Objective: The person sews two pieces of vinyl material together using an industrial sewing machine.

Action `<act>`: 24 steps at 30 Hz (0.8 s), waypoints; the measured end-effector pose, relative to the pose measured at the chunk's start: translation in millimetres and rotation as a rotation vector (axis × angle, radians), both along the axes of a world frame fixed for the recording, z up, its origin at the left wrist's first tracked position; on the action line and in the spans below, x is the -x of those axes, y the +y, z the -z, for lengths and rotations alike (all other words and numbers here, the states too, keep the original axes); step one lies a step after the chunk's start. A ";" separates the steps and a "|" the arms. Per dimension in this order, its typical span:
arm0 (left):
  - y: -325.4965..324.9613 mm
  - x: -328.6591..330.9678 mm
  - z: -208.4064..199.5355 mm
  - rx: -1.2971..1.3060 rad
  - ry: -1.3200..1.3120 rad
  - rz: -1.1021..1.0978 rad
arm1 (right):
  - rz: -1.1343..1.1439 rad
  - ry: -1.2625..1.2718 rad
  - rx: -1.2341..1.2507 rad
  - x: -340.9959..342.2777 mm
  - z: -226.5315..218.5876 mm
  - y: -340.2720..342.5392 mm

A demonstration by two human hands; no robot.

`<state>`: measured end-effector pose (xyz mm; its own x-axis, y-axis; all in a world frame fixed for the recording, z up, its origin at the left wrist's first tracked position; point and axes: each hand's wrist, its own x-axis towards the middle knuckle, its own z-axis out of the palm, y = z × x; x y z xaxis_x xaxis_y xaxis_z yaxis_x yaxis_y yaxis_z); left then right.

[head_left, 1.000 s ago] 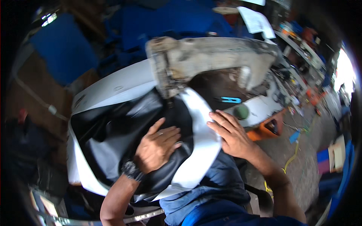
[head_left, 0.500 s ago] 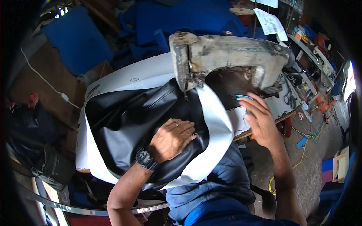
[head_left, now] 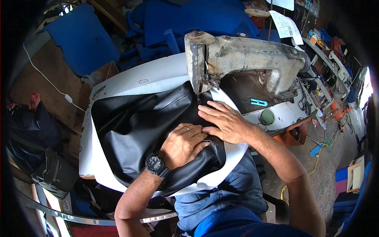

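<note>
A black leather-like sheet (head_left: pixel 134 134) with a white border (head_left: pixel 104 166) lies bunched under the sewing machine's (head_left: pixel 252 55) needle end. My left hand (head_left: pixel 183 144), with a watch at the wrist, rests on the black material with its fingers lying over it. Close beside it, my right hand (head_left: pixel 225 122) is spread over the black material and white border, just below the presser foot (head_left: pixel 199 98). The thumb of my right hand meets the left fingertips. Turquoise-handled thread snips (head_left: pixel 258 102) lie on the machine bed, apart from both hands.
A round green object (head_left: pixel 267 117) sits on the white tabletop (head_left: pixel 282 114) right of my hand. Scissors (head_left: pixel 304 106) lie farther right. Blue sheets (head_left: pixel 83 43) stand behind, and a dark bag (head_left: pixel 55 170) is at the left. A yellow cord (head_left: pixel 316 166) crosses the floor.
My right hand has let go of the thread snips on the machine bed and moved left onto the material. My left hand has stayed on the black sheet, shifting slightly.
</note>
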<state>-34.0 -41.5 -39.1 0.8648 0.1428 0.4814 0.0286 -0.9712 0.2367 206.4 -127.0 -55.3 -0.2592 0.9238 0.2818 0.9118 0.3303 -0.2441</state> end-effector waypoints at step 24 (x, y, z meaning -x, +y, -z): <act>26.8 8.8 -0.8 0.054 0.121 0.143 | -0.161 0.106 -0.016 -9.8 -9.5 -33.0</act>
<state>-42.7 -14.7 -38.3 0.9293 0.0370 0.3674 -0.0773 -0.9534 0.2915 216.1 -160.1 -45.8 -0.3711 0.8681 0.3298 0.8165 0.4742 -0.3294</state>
